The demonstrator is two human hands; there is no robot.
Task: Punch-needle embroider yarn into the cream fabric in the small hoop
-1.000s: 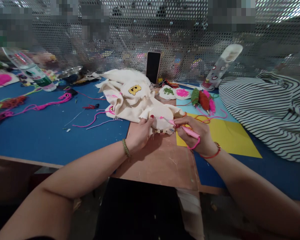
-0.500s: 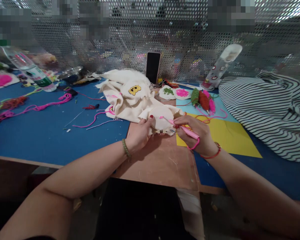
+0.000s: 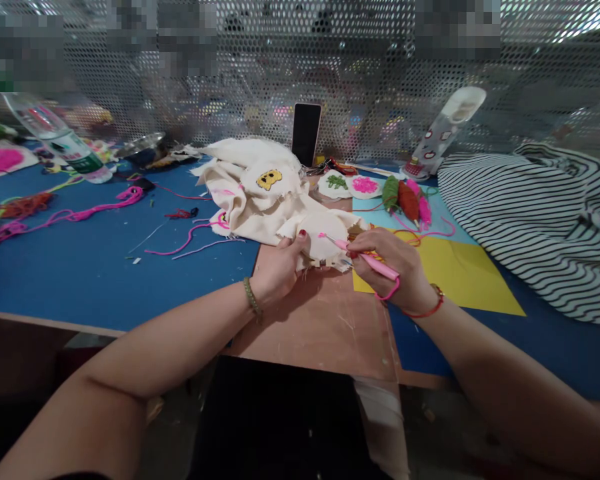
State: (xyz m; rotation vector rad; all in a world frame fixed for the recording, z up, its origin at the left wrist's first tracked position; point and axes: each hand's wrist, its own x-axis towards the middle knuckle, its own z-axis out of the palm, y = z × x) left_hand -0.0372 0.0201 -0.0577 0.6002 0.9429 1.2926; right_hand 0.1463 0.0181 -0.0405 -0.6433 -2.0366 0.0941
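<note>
My left hand [image 3: 281, 268] grips the left rim of a round embroidery hoop [image 3: 316, 252], its thumb on the stretched white cloth and the other fingers hidden beneath. A small patch of pink stitches [image 3: 322, 235] shows on the cloth. In my right hand [image 3: 393, 260] is a pink punch needle [image 3: 377, 265], held like a pen and slanting to the left. Its thin metal tip reaches the cloth close beside the stitches. Pink yarn [image 3: 391, 291] loops from the tool's back end. Loose white cloth [image 3: 260, 217] with a yellow motif [image 3: 269, 179] spreads behind the hoop.
A phone [image 3: 306, 133] stands upright at the back. Yarn bundles [image 3: 407, 200], a yellow sheet [image 3: 473, 277] and striped fabric [image 3: 525, 227] lie to the right, near a white patterned container [image 3: 437, 133]. On the left are a plastic bottle [image 3: 63, 143] and pink yarn [image 3: 80, 215].
The needle tip has shifted very slightly at the pink stitches. Both hands keep nearly the same place and grip.
</note>
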